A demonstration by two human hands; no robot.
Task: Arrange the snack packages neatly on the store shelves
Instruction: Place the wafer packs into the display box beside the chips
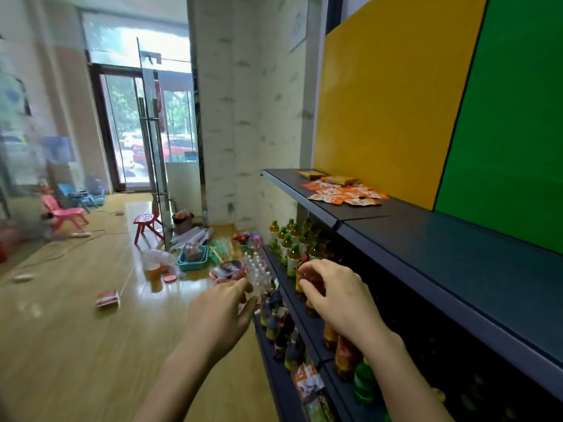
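Several orange snack packets point(344, 193) lie scattered flat on the dark top shelf point(441, 239), with two yellow-orange packets point(327, 177) behind them. My right hand point(335, 295) hovers in front of the second shelf, fingers curled over an orange-capped bottle point(300, 286); whether it grips the bottle is unclear. My left hand point(221, 312) is held out over the floor beside the shelf unit, fingers relaxed and holding nothing. A snack bag point(307, 379) stands on the lowest shelf near my right forearm.
Green-capped tea bottles point(289, 242) fill the second shelf's far end; dark drink bottles point(280, 324) line the lower one. On the wooden floor lie a teal basket point(193, 260), a red packet point(107, 298), small clear bottles point(259, 269) and a red stool point(147, 225). A glass door stands beyond.
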